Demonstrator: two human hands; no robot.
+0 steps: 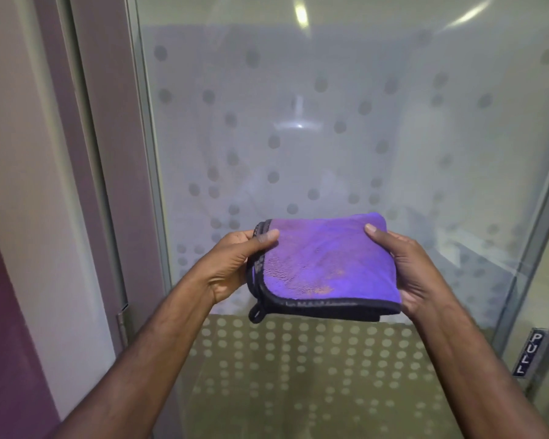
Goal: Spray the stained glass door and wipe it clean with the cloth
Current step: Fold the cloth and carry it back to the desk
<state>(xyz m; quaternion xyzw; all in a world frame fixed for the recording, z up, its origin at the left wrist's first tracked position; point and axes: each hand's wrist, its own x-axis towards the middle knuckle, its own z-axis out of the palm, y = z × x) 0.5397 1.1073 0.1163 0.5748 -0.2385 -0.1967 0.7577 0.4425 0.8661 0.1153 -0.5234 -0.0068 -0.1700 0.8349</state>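
Observation:
A folded purple cloth (324, 264) with a black border and a small hanging loop is held flat in front of the glass door (314, 122). My left hand (235, 264) grips its left edge, thumb on top. My right hand (406, 267) grips its right edge, thumb on top too. The cloth shows faint brownish marks near its front edge. The door is frosted and covered with a pattern of round dots; its upper part looks hazy. No spray bottle is in view.
A metal door frame (146, 153) runs down the left, with a purple-and-white wall (19, 185) beside it. A "PULL" sign (528, 351) sits on the right frame low down.

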